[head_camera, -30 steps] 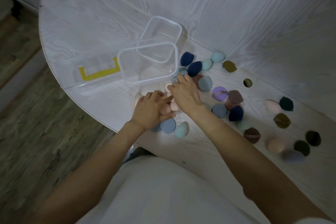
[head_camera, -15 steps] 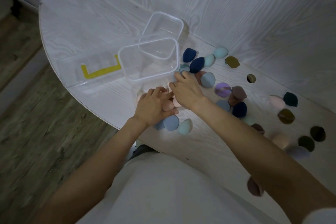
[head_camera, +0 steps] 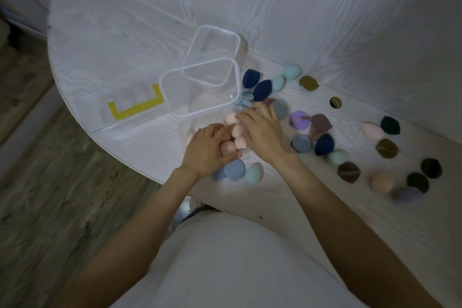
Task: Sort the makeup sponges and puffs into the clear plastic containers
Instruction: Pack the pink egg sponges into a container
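Pink egg-shaped makeup sponges (head_camera: 233,136) bunched at frame centre, between both hands. Left hand (head_camera: 208,150) curled, thumb and fingers gripping one pink sponge. Right hand (head_camera: 262,132) cupped over cluster, grip unclear. Clear rectangular plastic container (head_camera: 200,87) at 12 o'clock on white wood-grain worktop (head_camera: 112,40); scattered coloured puffs at 3 o'clock.

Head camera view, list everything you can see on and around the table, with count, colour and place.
clear containers: two open, table middle; nearer one overlaps the farther.
yellow-handled clear box: one, lying left of them.
pink sponges: several, clustered between the hands.
navy puffs: three, right of the containers.
purple puff: one, right of the right hand.
other sponges and puffs: many, teal, brown, olive, dark green, peach, scattered right.
table: white woodgrain.
floor: grey wood, left.
left hand: on pink sponges.
right hand: fingers by the nearer container.
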`<state>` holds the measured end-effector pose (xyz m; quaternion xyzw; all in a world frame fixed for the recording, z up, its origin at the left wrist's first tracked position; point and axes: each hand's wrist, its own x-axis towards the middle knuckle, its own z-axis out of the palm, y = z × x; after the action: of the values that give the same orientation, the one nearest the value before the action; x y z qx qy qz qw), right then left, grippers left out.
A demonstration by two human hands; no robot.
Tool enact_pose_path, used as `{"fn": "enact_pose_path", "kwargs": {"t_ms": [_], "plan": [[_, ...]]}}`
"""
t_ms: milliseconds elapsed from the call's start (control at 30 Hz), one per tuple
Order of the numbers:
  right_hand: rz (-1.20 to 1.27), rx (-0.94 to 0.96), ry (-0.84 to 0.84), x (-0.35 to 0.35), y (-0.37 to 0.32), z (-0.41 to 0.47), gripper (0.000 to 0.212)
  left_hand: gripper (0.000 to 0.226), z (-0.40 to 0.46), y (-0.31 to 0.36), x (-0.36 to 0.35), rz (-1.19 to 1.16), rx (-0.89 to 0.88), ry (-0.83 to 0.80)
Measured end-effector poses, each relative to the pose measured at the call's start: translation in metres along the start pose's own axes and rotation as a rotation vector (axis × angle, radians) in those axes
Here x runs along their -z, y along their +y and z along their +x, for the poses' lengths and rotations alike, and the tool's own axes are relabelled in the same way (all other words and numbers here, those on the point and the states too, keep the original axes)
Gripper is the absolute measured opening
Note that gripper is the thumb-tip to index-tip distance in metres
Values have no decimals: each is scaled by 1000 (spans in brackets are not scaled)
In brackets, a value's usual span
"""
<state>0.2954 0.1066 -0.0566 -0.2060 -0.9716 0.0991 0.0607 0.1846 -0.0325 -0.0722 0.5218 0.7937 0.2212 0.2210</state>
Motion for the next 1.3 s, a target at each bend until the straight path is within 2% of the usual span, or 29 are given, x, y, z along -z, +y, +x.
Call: {"fn": "enact_pose_path", "kwargs": {"t_ms": [200, 300, 433, 500, 567, 633, 700, 767, 867, 967, 1033, 1133, 1200, 1300], "plan": [[151, -119, 32, 11, -4, -17, 35, 58, -4, -1, 8, -16, 39, 54], [227, -206, 64, 25, -2, -40, 26, 47, -6, 6, 17, 75, -24, 161], [186, -426, 200, 39, 18, -106, 23, 37, -6, 54, 9, 4, -224, 159], [166, -556, 303, 42, 28, -151, 25, 31, -2, 82, -10, -40, -367, 98], [160, -787, 319, 45, 41, -202, 24, 27, 7, 112, -37, -88, -481, -14], [162, -1038, 197, 43, 52, -246, 33, 28, 17, 136, -64, -89, -522, -144], [159, -1204, 44, 42, 61, -281, 46, 32, 30, 161, -90, -91, -527, -287], [177, -1161, -67, 36, 69, -295, 52, 37, 45, 185, -111, -69, -532, -364], [202, -954, -184, 28, 84, -301, 42, 47, 64, 225, -147, 41, -589, -386], [250, -975, -99, 27, 95, -305, 33, 57, 75, 264, -179, 238, -619, -347], [257, -1003, -29, 27, 101, -314, 32, 61, 78, 284, -200, 264, -573, -352], [321, -1035, -23, 31, 102, -323, 35, 55, 82, 289, -220, 336, -501, -364], [375, -1047, 21, 37, 101, -323, 35, 49, 80, 281, -218, 242, -444, -364], [390, -1079, 147, 49, 98, -311, 34, 51, 69, 268, -188, -96, -352, -353]]}}
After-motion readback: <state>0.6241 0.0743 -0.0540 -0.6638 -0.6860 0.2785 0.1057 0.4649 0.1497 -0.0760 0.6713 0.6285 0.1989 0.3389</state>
